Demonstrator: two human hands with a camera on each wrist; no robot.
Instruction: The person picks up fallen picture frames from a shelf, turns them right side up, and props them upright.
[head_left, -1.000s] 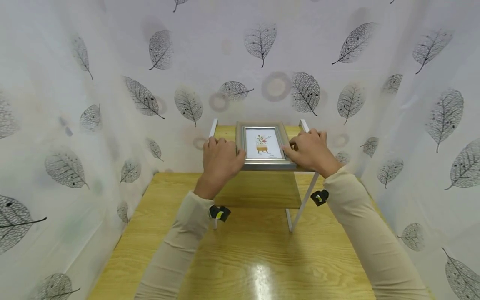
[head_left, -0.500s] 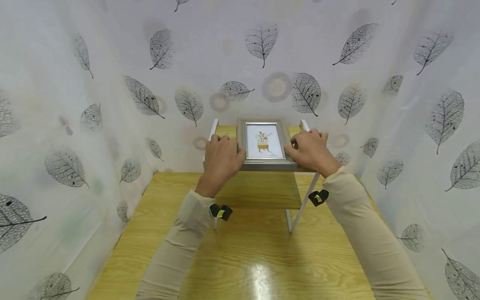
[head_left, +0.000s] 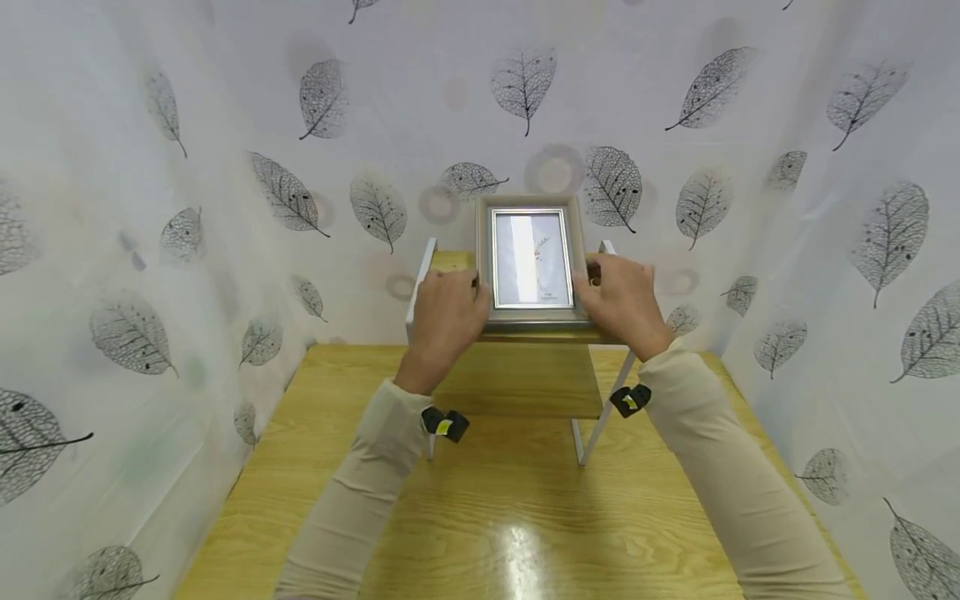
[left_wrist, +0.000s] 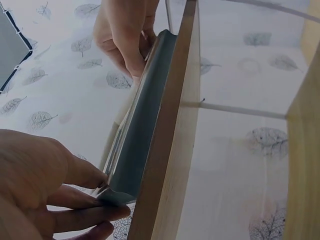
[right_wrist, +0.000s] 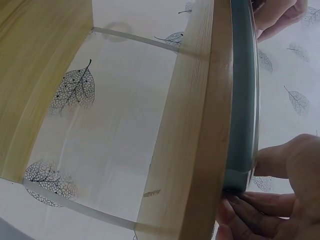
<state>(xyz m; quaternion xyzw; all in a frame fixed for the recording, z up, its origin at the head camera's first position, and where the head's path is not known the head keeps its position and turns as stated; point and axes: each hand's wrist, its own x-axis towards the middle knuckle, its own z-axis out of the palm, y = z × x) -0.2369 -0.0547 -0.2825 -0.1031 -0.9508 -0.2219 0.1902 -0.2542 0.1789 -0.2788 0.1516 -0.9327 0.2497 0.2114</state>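
A silver-grey picture frame (head_left: 531, 317) leans back on the top board (head_left: 452, 261) of a small two-tier shelf, its lower edge at the board's front. Glare covers much of the picture behind its glass. My left hand (head_left: 448, 325) pinches the frame's lower left side, thumb on the front and fingers behind. On the opposite side my right hand (head_left: 621, 302) grips the lower right in the same way. The left wrist view shows the frame's bottom edge (left_wrist: 142, 120) along the board. From the right wrist, that bottom edge (right_wrist: 242, 100) also lies against the board.
The shelf has white metal legs (head_left: 600, 429) and a lower wooden board (head_left: 517, 379). It stands on a wood-grain table (head_left: 480, 517). Leaf-patterned white curtains (head_left: 465, 100) close in the back and both sides.
The picture frame has tilted up from lying nearly flat; its top edge has risen. Both hands have kept hold of its sides, and the right hand has shifted slightly.
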